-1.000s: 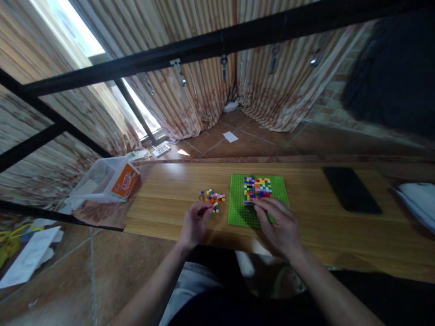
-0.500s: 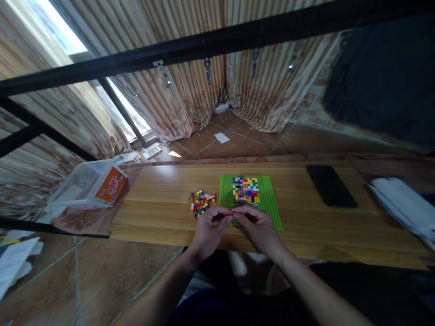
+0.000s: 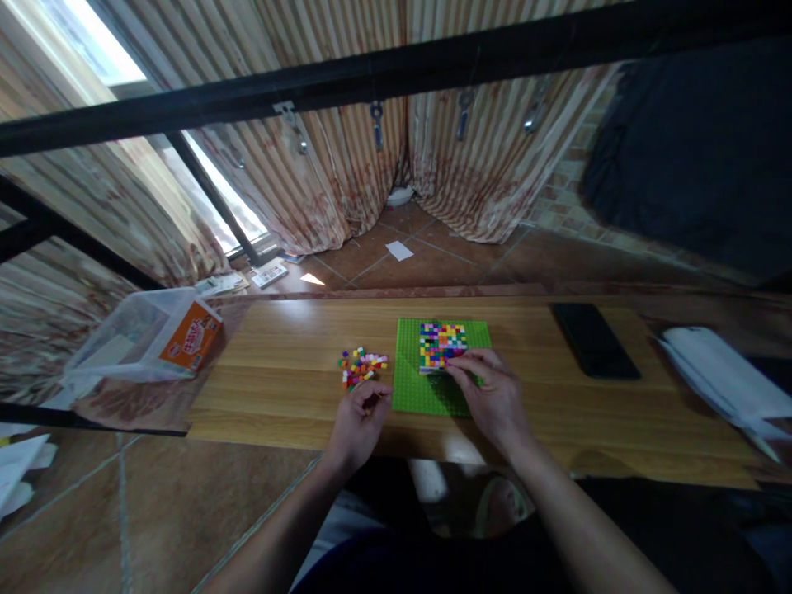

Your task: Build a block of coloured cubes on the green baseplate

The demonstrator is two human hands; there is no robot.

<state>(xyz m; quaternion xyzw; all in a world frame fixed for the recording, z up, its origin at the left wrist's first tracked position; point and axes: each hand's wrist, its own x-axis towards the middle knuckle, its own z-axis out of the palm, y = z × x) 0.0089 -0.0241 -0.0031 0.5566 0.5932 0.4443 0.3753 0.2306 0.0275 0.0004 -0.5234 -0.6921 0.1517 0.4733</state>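
A square patch of small multicoloured toy bricks [image 3: 440, 340] is built up on a green studded baseplate [image 3: 412, 388]. My right hand [image 3: 492, 392] reaches over the plate, thumb and forefinger pinched at the near right edge of the patch. The small brick in that pinch is mostly covered by the fingertips. To the left of the plate lies a heap of loose small bricks [image 3: 359, 367]. My left hand [image 3: 359, 422] is just in front of this heap, fingers curled and pinched; whatever they hold is too small to make out.
All this rests on a long wooden table [image 3: 266, 371]. A black phone-like slab [image 3: 594, 340] lies to the right, near a white bundle [image 3: 721, 371]. A clear plastic box with an orange label [image 3: 191, 338] stands off the left end. A dark metal bar [image 3: 334, 82] crosses above.
My hands came together over the baseplate's near edge with a pink brick between them, then parted. The right went back to the brick patch, the left to the heap. The view shifted.
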